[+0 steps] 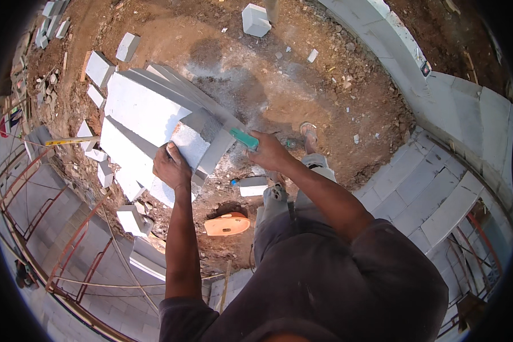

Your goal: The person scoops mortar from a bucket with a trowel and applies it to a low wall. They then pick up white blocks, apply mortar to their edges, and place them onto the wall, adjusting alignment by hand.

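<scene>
My right hand (268, 151) is closed around the green handle (244, 138) of a hand saw. Its long grey blade (202, 102) runs up and left along the far side of the stacked pale blocks. On the near side, my left hand (172, 166) grips the edge of a white aerated concrete block (189, 142), with the thumb on top. This block sits at the right end of the pile, beside a larger white block (145, 105). The fingers of my left hand are partly hidden, and so is the cut line.
Loose blocks lie on the dirt to the left, and another block (256, 21) is at the far side. An orange curved object (228, 224) and a small block (253, 186) lie near my feet. Block walls (427, 182) curve along the right; red scaffold bars (77, 245) stand left.
</scene>
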`<state>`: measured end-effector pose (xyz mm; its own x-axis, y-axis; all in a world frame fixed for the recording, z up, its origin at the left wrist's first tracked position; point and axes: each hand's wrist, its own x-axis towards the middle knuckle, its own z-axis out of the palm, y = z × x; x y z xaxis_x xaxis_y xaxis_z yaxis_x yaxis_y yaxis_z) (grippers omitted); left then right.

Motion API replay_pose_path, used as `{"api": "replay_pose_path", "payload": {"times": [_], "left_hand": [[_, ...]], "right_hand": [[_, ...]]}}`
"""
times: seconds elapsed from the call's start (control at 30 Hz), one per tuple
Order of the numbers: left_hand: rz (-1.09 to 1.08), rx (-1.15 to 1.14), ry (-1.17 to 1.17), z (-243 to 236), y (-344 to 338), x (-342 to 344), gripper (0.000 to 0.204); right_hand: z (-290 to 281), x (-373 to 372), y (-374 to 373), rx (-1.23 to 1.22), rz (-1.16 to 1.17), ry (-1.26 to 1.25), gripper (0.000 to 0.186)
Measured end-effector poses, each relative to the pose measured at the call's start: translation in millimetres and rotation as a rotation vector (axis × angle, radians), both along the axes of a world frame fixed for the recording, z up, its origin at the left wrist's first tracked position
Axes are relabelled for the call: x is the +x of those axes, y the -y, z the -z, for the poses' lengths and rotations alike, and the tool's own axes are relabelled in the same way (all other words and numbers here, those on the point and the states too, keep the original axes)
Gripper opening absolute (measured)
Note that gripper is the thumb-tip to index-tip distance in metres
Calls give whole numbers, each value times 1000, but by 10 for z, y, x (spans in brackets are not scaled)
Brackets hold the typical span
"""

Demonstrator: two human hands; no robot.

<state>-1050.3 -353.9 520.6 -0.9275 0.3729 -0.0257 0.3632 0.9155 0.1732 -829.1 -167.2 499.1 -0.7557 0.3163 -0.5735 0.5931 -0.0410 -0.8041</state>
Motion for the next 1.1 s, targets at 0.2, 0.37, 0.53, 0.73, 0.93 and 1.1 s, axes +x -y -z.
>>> {"api": "replay_pose_path", "payload": {"times": [0.2, 0.37, 0.53, 0.73, 0.93, 1.1], "left_hand": [[-7, 14, -13, 56, 40, -9, 44], [-6, 10, -3, -40, 98, 138, 48], [-15, 31, -5, 57, 112, 47, 47], [-51, -39, 50, 11, 26, -21, 37], [-73, 0, -20, 17, 95, 17, 37], [-53, -2, -61, -18, 65, 17, 36]], "right_hand": [[-553, 301, 45, -38, -54, 49, 36], [625, -374, 248, 62, 30, -4, 36], [-137, -50, -113, -35, -84, 142, 49], [-756, 404, 68, -123, 162, -21, 39], [-688, 329, 91, -78, 8, 113, 39], [-627, 347, 226, -4, 13, -98, 37]]}}
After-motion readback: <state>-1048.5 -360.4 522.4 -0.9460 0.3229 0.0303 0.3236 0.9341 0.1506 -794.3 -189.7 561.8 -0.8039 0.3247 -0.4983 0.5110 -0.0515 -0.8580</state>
